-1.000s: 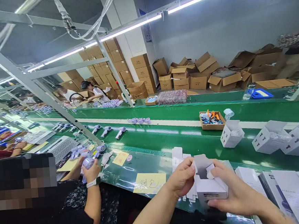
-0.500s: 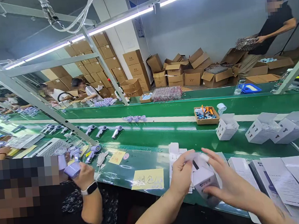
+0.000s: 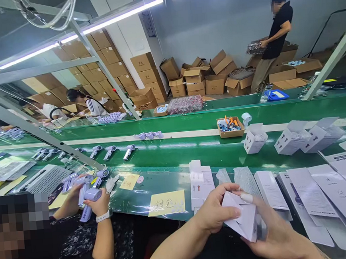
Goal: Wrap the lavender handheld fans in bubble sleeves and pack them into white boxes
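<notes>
Lower right of centre in the frame, a tilted white box (image 3: 243, 231) lies between a person's two hands, neither nearer: the left hand (image 3: 214, 212) grips it, thumb across the flaps (image 3: 245, 211), and the right hand (image 3: 272, 227) cups the opposite side. Its long axis is hard to tell. A second earlier the flaps stood open; now they lie folded over. Beyond, bubble wrap (image 3: 246, 179) rests on the tabletop (image 3: 163, 182).

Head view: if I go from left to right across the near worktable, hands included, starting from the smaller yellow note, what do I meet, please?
Smaller yellow note, larger yellow note with handwriting, left hand, white box, right hand, flat printed cartons at the right edge.
</notes>
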Demonstrator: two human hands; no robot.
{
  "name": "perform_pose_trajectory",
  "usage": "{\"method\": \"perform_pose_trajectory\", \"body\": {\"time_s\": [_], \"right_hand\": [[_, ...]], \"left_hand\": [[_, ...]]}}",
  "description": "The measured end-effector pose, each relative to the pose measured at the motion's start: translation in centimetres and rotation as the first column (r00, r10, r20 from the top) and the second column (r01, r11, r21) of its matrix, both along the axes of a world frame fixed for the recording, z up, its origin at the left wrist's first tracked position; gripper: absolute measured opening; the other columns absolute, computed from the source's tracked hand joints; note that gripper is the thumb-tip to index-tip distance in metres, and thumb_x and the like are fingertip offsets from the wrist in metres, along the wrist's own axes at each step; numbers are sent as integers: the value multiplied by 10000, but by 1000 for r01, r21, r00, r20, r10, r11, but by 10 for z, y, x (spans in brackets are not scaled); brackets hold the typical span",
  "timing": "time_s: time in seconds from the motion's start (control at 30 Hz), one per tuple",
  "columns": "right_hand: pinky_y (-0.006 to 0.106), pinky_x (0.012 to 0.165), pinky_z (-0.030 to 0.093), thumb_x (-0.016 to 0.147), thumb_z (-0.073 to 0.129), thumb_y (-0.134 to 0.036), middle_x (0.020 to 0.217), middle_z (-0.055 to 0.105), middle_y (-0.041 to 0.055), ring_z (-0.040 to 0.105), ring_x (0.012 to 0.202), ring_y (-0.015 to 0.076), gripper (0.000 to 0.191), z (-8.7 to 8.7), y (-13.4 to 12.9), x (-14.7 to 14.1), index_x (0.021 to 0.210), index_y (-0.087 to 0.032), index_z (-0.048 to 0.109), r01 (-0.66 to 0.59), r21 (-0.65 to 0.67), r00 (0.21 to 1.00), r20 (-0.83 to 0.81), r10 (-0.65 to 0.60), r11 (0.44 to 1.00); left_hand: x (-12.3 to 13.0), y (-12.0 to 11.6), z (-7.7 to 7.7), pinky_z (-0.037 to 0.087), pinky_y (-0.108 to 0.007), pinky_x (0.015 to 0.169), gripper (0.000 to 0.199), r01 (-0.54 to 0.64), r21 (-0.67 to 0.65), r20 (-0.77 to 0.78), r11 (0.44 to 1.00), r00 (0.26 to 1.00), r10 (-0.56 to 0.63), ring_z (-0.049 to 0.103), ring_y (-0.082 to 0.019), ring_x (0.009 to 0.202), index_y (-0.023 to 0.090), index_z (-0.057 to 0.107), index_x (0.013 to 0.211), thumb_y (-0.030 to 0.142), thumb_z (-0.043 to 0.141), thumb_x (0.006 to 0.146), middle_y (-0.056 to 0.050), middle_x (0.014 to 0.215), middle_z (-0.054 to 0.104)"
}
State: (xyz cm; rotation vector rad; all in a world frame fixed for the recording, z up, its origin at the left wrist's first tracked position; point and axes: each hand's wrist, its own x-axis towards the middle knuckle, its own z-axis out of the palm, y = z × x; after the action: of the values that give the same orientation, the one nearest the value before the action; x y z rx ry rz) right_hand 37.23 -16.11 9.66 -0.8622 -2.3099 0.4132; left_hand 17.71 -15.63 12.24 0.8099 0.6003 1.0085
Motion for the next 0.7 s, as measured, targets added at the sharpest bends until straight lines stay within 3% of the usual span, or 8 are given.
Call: {"method": "perform_pose_trajectory", "body": {"time_s": [0.17, 0.47, 0.57, 0.63, 0.7], "right_hand": [[412, 883, 550, 623, 647, -216, 1241, 537, 190, 601, 1118, 299, 916, -7, -7, 12, 1396, -204, 155, 5, -36, 1000, 15, -4, 999], [380, 904, 527, 651, 640, -201, 1240, 545, 174, 607, 1104, 280, 874, -10, -10, 31, 1383, -224, 163, 16, -151, 999, -33, -21, 988], [418, 972, 479, 655, 652, -203, 1319, 480, 179, 538, 1199, 298, 919, -7, -11, 43, 1412, -234, 130, 24, -268, 998, -41, -36, 963], [447, 1066, 385, 637, 654, -170, 1417, 372, 166, 420, 1311, 305, 964, -3, -11, 54, 1438, -247, 122, -13, -368, 998, -66, -12, 930], [465, 1112, 308, 626, 671, -182, 1463, 286, 152, 324, 1365, 325, 984, -3, -7, 64, 1456, -244, 146, -40, -421, 989, -144, -23, 906]], "left_hand": [[13, -16, -1, 441, -212, 695, 578, -79, -67, -55, 995, 996, 75, 567, -98, 769, 132, 595, 1064, 141, 814, 529, -64, 986, 614], [34, -13, -3, 392, -179, 630, 510, -25, -26, -275, 999, 961, 17, 504, -61, 690, 133, 590, 1085, 111, 725, 593, -30, 922, 599], [35, -4, -6, 414, -191, 680, 630, 82, -59, -167, 995, 982, -91, 540, -79, 756, 166, 553, 1177, 270, 799, 606, -53, 1040, 592], [32, 7, -10, 440, -241, 797, 839, 222, -48, -74, 974, 972, -225, 583, -139, 930, 223, 429, 1344, 449, 794, 622, -96, 1240, 531], [32, 19, -16, 416, -337, 956, 1098, 377, 19, -130, 926, 919, -371, 529, -226, 1159, 251, 250, 1457, 526, 815, 556, -131, 1394, 421]]}}
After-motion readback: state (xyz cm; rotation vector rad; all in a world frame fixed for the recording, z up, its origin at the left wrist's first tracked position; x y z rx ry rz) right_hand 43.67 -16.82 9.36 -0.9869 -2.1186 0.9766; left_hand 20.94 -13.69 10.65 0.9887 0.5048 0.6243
